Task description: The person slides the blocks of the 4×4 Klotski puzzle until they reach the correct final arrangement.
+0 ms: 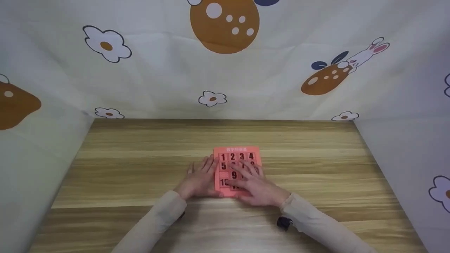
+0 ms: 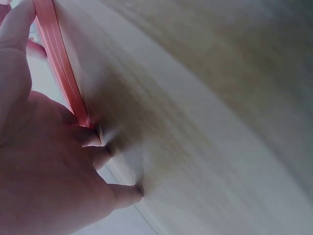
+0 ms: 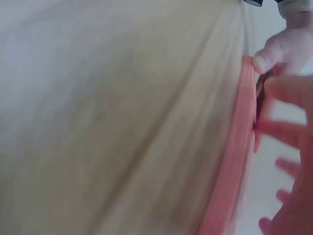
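Observation:
A red-pink number sliding puzzle (image 1: 260, 154) lies flat on the table, its tiles marked with black digits. My left hand (image 1: 200, 179) is spread along its left side, the thumb touching the near left corner. Seen from the left wrist, other fingertips of the left hand (image 2: 54, 166) rest against the tabletop beside the puzzle's edge (image 2: 63, 68). Over the tiles, my right hand (image 1: 258, 184) extends spread fingers, covering several numbers on the right. In the right wrist view those fingers (image 3: 281, 132) are blurred, close above or touching the tile face; which cannot be told.
The wood-grain tabletop (image 1: 147, 147) extends around the puzzle. Patterned cloth (image 1: 158, 70) hangs along the back and both sides, meeting the table's edges. A dark device (image 1: 284, 223) sits at the right wrist.

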`<act>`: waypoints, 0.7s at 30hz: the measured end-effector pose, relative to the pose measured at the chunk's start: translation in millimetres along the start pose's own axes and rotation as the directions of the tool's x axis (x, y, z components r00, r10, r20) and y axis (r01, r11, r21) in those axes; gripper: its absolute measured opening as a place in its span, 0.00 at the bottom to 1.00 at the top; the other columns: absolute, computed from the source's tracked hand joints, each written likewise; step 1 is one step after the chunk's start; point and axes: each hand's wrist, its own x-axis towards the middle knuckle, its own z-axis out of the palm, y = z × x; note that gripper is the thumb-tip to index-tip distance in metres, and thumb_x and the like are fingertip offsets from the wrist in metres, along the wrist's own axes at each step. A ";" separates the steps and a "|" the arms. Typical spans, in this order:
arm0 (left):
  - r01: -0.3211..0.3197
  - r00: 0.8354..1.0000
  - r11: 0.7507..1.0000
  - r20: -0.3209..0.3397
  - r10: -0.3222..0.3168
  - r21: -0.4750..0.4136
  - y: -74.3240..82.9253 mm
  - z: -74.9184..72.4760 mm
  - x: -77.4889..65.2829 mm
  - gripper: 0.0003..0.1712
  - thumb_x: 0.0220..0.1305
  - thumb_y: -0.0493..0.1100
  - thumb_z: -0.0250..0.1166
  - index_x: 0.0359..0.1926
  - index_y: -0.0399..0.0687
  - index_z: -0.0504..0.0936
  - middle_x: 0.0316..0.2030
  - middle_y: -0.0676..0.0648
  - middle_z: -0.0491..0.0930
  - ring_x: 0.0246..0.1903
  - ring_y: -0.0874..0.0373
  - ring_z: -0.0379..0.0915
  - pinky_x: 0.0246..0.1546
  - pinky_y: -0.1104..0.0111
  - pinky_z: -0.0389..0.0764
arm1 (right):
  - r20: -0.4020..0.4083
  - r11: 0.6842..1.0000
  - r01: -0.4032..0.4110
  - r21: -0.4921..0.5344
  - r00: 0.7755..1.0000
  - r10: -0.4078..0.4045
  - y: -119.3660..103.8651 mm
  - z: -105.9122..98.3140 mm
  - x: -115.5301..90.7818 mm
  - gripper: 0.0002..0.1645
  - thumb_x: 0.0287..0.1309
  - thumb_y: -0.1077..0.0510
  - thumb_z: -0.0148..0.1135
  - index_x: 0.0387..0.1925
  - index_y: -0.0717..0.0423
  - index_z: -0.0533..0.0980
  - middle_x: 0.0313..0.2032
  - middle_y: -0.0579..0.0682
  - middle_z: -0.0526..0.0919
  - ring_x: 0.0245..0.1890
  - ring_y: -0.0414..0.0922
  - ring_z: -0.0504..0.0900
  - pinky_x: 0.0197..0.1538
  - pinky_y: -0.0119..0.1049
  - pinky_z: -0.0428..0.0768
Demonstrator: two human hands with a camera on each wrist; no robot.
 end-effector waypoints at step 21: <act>0.004 1.000 1.000 0.010 -0.004 -0.002 -0.1 0.7 -0.3 0.69 0.50 0.72 0.65 0.76 0.41 0.39 0.75 0.40 0.33 0.73 0.45 0.29 0.66 0.38 0.34 | -0.030 0.999 0.026 -0.022 0.999 -0.027 7.3 0.8 3.4 0.32 0.67 0.38 0.50 0.69 0.42 0.67 0.73 0.60 0.50 0.71 0.63 0.46 0.65 0.68 0.47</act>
